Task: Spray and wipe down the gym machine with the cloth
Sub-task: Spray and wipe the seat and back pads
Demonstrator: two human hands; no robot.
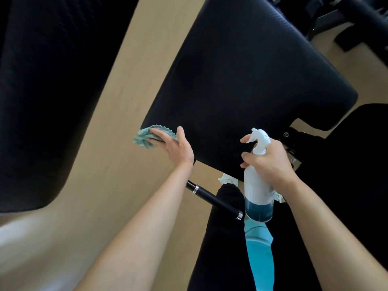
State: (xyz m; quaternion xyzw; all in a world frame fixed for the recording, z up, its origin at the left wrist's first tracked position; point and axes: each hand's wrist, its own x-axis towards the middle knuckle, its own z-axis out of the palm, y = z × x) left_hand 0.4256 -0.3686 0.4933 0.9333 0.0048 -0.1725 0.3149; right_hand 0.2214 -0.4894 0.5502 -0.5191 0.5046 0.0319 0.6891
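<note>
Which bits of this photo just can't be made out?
Head view only.
Green patterned cloth: partly under the left hand.
White plastic spray bottle: neck wrapped by the right hand.
Black padded seat: frame beneath hidden by the pad itself.
Large black cushion, left: cut off by picture edges.

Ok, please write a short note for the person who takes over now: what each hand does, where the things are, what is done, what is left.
Left hand: fingers straight, pressing the green cloth on the near left corner of the black pad.
Right hand: grips the spray bottle near its neck, with the nozzle over the pad. There is blue liquid in the bottom of the bottle.
Done: cannot tell how much is wiped; no wet marks show.
Left: probably wipe the rest of the pad, spraying as needed.
</note>
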